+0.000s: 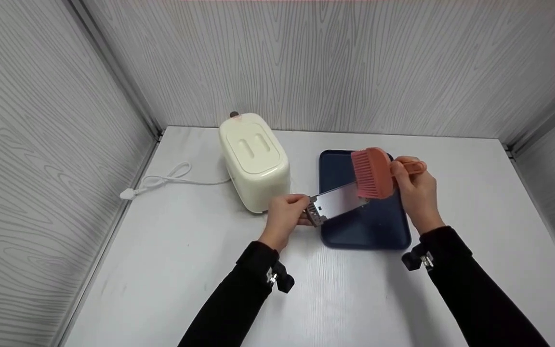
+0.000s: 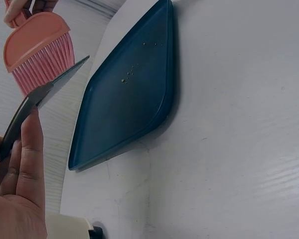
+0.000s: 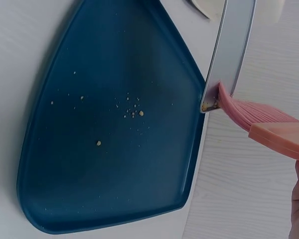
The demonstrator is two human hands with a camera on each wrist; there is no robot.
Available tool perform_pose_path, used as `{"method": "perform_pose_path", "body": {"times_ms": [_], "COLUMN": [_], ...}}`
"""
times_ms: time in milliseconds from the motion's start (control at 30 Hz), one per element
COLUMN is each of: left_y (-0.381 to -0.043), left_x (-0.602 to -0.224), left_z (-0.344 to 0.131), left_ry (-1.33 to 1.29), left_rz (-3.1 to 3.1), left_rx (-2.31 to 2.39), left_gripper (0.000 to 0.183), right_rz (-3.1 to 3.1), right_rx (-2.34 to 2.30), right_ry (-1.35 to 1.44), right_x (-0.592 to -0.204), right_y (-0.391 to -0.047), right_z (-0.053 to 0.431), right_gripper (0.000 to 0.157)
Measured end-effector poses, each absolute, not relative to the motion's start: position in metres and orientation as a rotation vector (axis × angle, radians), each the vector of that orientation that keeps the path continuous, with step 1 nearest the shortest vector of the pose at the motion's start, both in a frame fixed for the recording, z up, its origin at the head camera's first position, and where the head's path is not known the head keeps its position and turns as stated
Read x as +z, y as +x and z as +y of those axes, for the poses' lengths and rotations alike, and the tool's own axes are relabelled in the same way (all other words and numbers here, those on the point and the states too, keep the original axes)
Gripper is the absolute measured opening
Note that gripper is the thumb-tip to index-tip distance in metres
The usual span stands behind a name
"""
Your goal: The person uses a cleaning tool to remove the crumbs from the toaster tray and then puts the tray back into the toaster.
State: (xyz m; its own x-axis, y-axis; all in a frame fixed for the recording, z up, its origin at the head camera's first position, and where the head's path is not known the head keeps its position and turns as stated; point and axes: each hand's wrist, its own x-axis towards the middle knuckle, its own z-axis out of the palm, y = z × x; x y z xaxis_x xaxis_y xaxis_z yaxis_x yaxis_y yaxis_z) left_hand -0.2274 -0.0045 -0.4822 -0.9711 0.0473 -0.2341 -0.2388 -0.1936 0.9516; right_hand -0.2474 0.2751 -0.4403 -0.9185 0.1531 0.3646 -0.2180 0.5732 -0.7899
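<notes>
My left hand pinches the dark end of a metal crumb tray, which slants over a dark blue tray. With my right hand I grip the handle of a coral brush. Its pink bristles bend against the crumb tray's far end, where a few yellowish crumbs sit. More crumbs lie scattered over the blue tray's floor. In the left wrist view the crumb tray appears nearly edge-on, with the brush beyond it.
A cream toaster with a lid over its top stands left of the blue tray, close behind my left hand. Its white cord runs left to a plug near the table's left edge. Grey wood-grain panels enclose the back and sides.
</notes>
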Motion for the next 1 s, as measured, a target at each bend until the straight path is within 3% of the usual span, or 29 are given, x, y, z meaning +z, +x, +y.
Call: {"method": "perform_pose_path", "body": {"times_ms": [433, 700, 1000], "left_y": [-0.228, -0.228, -0.227], "left_x": [-0.482, -0.482, -0.481], "left_z": [-0.005, -0.006, -0.007], "left_ry": [-0.285, -0.258, -0.25], "left_rz": [1.88, 1.865, 1.868], "left_rx": [2.264, 2.281, 2.28], "left_gripper": [0.022, 0.024, 0.023], "right_rz": [-2.176, -2.092, -2.24], "right_rx": [1.656, 1.966, 1.866], "right_ry": [0.172, 0.345, 0.35], "right_x": [-0.423, -0.424, -0.433], "right_y": [-0.234, -0.227, -0.23], "right_z": [0.246, 0.223, 0.227], "right_gripper": [0.028, 0.031, 0.025]}}
